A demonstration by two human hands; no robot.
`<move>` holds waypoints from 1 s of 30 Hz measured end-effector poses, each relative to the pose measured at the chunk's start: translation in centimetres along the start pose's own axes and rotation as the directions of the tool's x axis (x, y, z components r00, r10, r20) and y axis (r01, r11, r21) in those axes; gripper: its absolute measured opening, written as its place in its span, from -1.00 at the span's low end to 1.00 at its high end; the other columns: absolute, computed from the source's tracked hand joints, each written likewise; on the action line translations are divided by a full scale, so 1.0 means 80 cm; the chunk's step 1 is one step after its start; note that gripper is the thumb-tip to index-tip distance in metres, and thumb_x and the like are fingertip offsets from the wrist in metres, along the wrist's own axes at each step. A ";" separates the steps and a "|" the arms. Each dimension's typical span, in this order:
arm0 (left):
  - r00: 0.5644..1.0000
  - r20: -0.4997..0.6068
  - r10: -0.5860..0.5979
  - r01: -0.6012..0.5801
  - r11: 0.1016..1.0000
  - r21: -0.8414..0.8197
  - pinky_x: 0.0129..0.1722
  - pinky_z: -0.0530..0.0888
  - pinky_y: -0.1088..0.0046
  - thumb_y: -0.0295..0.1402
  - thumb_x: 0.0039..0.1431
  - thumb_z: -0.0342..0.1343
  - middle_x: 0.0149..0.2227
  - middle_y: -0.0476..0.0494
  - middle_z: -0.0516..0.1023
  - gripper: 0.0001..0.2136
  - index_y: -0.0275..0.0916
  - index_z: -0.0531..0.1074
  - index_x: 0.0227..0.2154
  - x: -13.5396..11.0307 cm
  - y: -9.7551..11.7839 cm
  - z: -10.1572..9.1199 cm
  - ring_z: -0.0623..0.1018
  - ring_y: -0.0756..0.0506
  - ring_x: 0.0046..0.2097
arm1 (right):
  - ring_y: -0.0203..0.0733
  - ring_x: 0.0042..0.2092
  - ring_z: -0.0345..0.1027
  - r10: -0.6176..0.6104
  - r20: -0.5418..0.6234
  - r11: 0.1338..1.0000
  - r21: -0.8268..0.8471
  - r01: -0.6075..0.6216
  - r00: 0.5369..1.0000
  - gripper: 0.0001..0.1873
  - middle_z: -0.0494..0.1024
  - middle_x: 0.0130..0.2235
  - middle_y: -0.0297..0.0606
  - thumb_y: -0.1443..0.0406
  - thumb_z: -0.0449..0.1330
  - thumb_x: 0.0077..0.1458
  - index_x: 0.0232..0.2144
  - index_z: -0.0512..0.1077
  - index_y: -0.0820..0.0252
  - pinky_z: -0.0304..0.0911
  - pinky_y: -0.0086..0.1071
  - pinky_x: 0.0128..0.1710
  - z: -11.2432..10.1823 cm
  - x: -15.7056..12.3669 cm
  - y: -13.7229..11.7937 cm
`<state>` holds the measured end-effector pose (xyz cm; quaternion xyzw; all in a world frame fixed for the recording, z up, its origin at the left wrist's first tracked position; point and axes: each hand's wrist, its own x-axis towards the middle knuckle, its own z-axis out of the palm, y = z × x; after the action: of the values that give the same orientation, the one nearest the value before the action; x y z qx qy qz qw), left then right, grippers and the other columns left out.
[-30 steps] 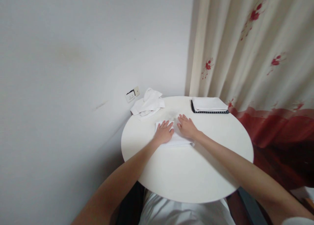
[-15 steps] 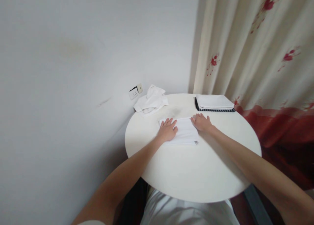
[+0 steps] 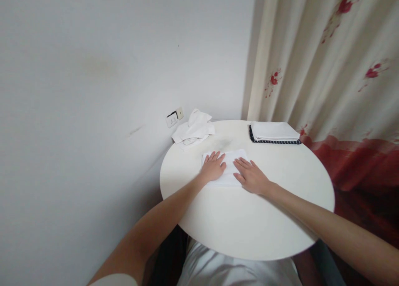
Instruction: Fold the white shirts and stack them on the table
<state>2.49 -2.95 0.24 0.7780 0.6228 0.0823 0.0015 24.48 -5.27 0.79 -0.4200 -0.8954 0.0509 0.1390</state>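
A folded white cloth lies flat near the middle of the round white table. My left hand rests on its left part, palm down with the fingers spread. On the right part lies my right hand, flat, fingers stretched toward the far left and thumb apart. Both hands hide portions of the cloth, including its lower right corner.
A crumpled white cloth sits at the table's far left, beside the wall. At the far right, a folded white cloth lies on a dark item with a patterned edge. A wall socket and a floral curtain stand behind.
My right hand has moved from the cloth's far right corner nearer to me and onto its right part, now lying flat. My left hand has stayed in place. The view has shifted slightly.
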 end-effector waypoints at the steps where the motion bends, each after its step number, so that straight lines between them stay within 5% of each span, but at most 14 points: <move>1: 1.000 0.002 0.001 -0.001 1.000 -0.001 0.37 0.01 -0.04 -0.18 0.43 -0.23 0.44 -0.19 0.05 -0.48 -0.15 0.09 0.38 0.000 0.000 0.000 0.02 -0.26 0.44 | 0.06 0.43 -0.13 0.016 0.004 1.000 0.016 -0.017 1.000 -0.34 0.08 0.41 -0.04 0.05 -0.14 0.38 0.38 0.11 0.26 -0.17 0.15 0.35 -0.001 -0.003 0.006; 9: 0.988 0.062 -0.138 0.141 0.990 -0.030 0.34 -0.06 -0.20 -0.07 0.42 -0.27 0.46 -0.15 -0.05 -0.44 -0.09 -0.01 0.41 0.010 -0.040 -0.006 -0.06 -0.29 0.46 | 0.05 0.43 -0.10 0.171 -0.024 0.978 0.129 -0.167 0.985 -0.36 0.13 0.40 -0.07 0.02 -0.28 0.42 0.34 0.18 0.17 -0.13 0.18 0.33 -0.001 -0.019 0.056; 16: 0.932 -0.082 -0.352 0.333 0.925 -0.181 0.28 0.23 0.39 -0.27 0.46 -0.29 0.33 -0.39 0.28 -0.49 -0.42 0.10 0.35 0.020 -0.084 -0.028 0.31 -0.13 0.33 | -0.06 0.27 0.25 0.342 -0.251 0.921 0.281 -0.270 0.906 -0.39 0.42 0.23 -0.01 0.10 -0.26 0.40 0.20 0.35 0.32 0.10 -0.21 0.29 0.000 -0.007 0.064; 19: 0.918 -0.071 -0.389 0.370 0.909 -0.192 0.16 0.36 0.42 -0.24 0.44 -0.19 0.16 -0.35 0.50 -0.54 -0.39 0.27 0.25 0.014 -0.088 -0.041 0.49 -0.16 0.20 | -0.07 0.16 0.37 0.360 -0.325 0.910 0.328 -0.253 0.874 -0.44 0.53 0.12 -0.05 0.14 -0.21 0.38 0.09 0.45 0.29 0.18 -0.25 0.22 -0.004 -0.006 0.056; 24: 0.922 0.061 -0.384 0.388 0.907 -0.162 -0.11 0.46 0.37 -0.05 0.33 0.00 -0.13 -0.36 0.66 -0.59 -0.32 0.57 -0.24 -0.008 -0.079 -0.054 0.62 -0.27 -0.03 | -0.05 -0.02 0.48 0.448 -0.252 0.849 0.420 -0.320 0.858 -0.54 0.59 0.01 -0.08 0.16 -0.06 0.30 0.03 0.49 0.24 0.31 -0.24 0.06 -0.007 -0.008 0.046; 30: 0.916 0.193 -0.351 0.373 0.923 -0.093 -0.25 0.43 0.39 -0.08 0.20 0.17 -0.16 -0.35 0.65 -0.68 -0.29 0.53 -0.30 -0.024 -0.060 -0.062 0.63 -0.27 -0.10 | -0.08 -0.09 0.52 0.500 -0.132 0.674 0.680 -0.289 0.856 -0.63 0.62 -0.03 -0.08 0.30 0.09 0.14 -0.05 0.53 0.25 0.36 -0.27 -0.05 -0.003 0.001 0.036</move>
<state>-3.20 -4.21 4.39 0.6516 0.7471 0.0525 0.1204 26.63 -3.35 0.44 -0.5352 -0.6763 0.3148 0.3963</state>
